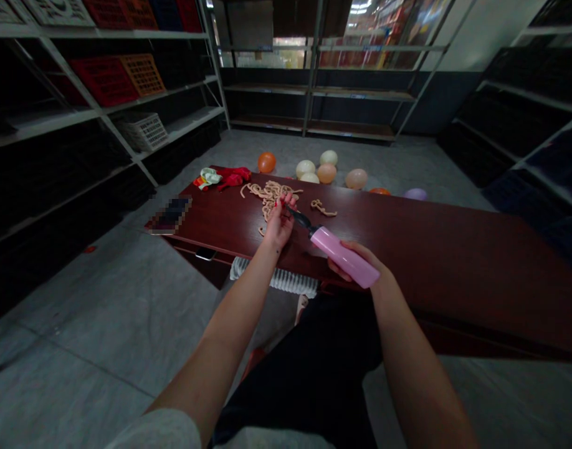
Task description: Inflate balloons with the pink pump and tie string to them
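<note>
My right hand (354,259) is wrapped round the pink barrel of a hand pump (344,257), which slants up to the left. At the pump's black nozzle, my left hand (281,226) has its fingers pinched round something small and red, perhaps a balloon, mostly hidden by the fingers. Just behind that hand lies a tangled pile of beige long balloons (270,194) on the dark red table (407,237). A smaller beige clump (324,208) rests to the right of the pile. Red deflated balloons (234,177) and a pale green one (210,177) lie at the table's far left.
A phone-like dark object (172,215) lies at the table's left end. Inflated balloons, among them an orange one (266,162), sit on the floor beyond the table. Shelves with crates (103,80) stand at the left; more racks stand behind and right.
</note>
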### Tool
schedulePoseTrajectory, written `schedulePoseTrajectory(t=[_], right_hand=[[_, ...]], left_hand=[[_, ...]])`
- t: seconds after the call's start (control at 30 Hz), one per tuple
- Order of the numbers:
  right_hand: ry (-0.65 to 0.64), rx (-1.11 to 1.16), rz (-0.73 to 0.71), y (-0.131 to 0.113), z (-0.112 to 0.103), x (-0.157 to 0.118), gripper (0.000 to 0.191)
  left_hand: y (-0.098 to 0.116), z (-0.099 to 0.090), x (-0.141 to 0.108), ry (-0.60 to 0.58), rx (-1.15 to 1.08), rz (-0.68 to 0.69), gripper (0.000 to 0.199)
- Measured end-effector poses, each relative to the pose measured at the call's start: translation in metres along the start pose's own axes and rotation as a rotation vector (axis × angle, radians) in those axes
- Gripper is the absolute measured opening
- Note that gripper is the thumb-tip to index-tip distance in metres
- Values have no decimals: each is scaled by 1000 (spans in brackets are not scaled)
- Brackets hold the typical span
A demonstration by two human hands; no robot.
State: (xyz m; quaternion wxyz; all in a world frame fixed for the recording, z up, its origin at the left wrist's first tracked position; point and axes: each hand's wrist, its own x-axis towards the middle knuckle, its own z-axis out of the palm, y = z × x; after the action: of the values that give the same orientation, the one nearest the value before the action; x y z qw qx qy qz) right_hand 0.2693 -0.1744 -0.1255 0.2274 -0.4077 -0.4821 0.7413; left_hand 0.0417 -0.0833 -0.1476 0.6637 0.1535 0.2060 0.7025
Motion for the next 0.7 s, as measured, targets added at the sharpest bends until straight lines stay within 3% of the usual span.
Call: schedulePoseTrajectory(t=[0.27,0.7], right_hand=[[-138,146,-17,9,-12,6,81],[-71,156,-27,6,-7,2,78]], left_hand=[[0,3,-2,12,-33,-59,28],[-7,2,-5,-94,62,-134,19]])
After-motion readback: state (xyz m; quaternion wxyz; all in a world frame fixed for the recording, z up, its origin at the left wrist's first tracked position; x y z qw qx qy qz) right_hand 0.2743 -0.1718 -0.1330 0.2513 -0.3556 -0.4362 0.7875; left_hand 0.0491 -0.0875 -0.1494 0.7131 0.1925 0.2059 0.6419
